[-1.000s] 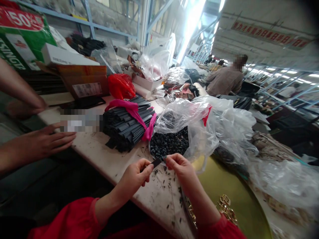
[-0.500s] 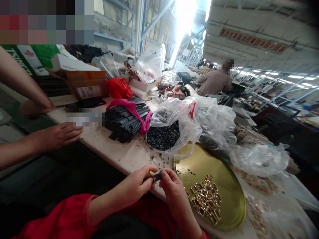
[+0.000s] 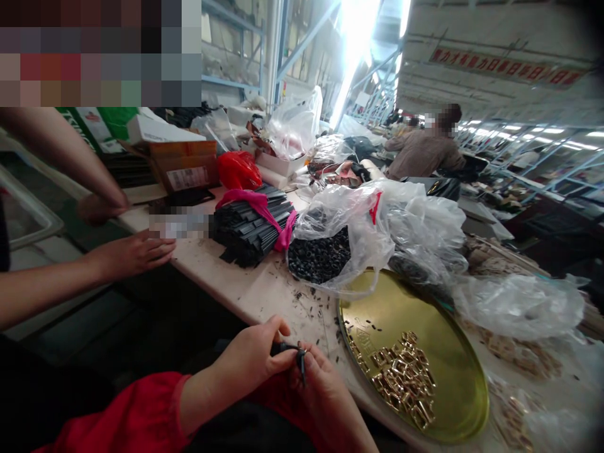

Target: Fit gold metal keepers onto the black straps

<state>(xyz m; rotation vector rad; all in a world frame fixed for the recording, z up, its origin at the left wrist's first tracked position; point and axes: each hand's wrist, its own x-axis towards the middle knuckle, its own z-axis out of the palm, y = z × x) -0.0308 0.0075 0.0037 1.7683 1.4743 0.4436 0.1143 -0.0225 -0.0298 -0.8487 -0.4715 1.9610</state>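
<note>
My left hand is closed round a dark strap, thumb and forefinger pressing on it. Its far end meets the fingertips of my right hand, which pinch it where a small dark piece hangs; any metal part there is too small to make out. Both hands are in front of the table edge. Right of them lies a round gold tray bearing a heap of gold buckles. Beyond the hands, an open clear bag holds many small black loops.
Black strips lie bundled with a pink band. A red bag and cardboard box stand behind. At left, another person's hand rests at the table edge. Plastic bags lie right of the tray. Another person sits farther off.
The view has shifted, so most things appear farther right. My hands have turned the strap end, which pointed up with a metal piece showing and now bends down at my right fingertips.
</note>
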